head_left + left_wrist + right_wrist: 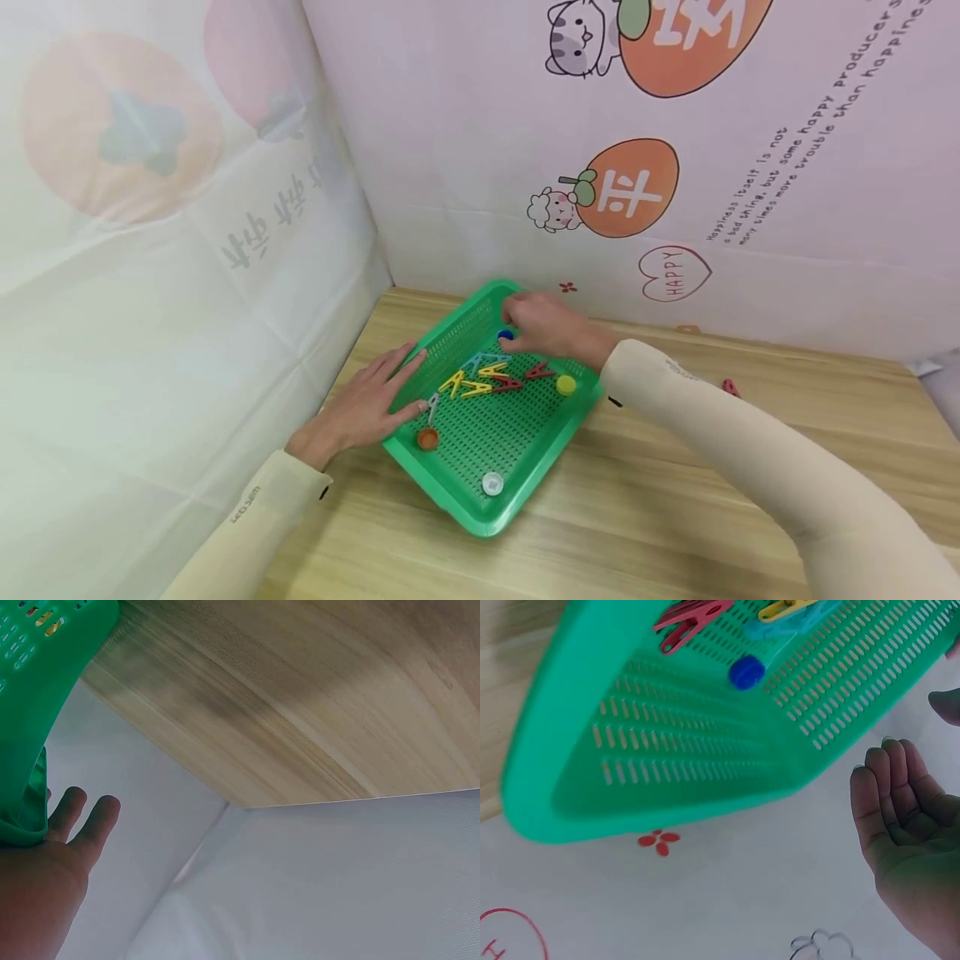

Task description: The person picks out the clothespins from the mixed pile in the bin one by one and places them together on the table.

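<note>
Fingers [408, 367] rest flat on green tray [517, 492] edge, wall close behind

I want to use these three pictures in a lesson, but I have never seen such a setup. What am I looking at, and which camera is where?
A person works with two bare hands. The wide picture comes from a head camera; the other two from cameras on each wrist. On the wooden table sits a green tray holding coloured clothes pegs and bottle caps, among them a blue cap. The left hand rests flat against the tray's edge. The right hand hovers over the blue cap, fingers curled, its grip empty.
</note>
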The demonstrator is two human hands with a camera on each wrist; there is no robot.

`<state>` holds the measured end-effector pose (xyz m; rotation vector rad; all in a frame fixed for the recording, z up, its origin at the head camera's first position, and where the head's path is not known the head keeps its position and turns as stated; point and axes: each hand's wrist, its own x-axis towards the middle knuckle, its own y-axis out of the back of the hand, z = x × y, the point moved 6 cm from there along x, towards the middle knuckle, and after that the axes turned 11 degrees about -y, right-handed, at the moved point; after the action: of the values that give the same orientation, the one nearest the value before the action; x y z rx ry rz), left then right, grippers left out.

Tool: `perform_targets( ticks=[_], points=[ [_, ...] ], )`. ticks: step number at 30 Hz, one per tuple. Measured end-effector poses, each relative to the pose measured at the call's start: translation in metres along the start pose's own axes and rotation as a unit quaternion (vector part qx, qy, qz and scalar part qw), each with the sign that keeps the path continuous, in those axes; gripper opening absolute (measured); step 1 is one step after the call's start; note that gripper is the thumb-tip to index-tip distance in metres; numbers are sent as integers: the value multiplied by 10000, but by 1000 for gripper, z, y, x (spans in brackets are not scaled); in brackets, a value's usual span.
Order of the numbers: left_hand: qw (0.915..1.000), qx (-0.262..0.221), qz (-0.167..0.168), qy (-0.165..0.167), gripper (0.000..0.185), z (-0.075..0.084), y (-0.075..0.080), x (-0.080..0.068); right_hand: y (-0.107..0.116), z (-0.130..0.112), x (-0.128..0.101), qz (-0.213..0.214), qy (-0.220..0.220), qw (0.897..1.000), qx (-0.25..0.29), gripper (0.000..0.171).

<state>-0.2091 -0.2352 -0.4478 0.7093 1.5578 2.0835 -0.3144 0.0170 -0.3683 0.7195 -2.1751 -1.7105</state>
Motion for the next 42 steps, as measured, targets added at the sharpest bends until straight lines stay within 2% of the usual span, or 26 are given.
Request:
perform_targets(
  ticks=[7, 16, 22, 34, 42],
  points=[
    [10000, 49, -20, 18, 80, 0, 2, 0, -21, -16, 14, -472, 356, 9981, -161, 40],
    [9999, -9, -110, 127, 82, -4, -2, -1, -55, -26, 23, -1033, 257, 9927, -574, 47],
    [9998, -18, -163, 107, 83, -2, -1, 0, -71, -32, 24, -1456, 273, 9869, -638, 51],
    [9998, -54, -158, 124, 82, -4, -3, -2, -86, -47, 38, -1698, 794, 9792, -775, 46],
    [9997, -63, -189, 113, 82, -2, -1, -2, -98, -45, 47, -1840, 1078, 9729, -895, 39]
  ],
)
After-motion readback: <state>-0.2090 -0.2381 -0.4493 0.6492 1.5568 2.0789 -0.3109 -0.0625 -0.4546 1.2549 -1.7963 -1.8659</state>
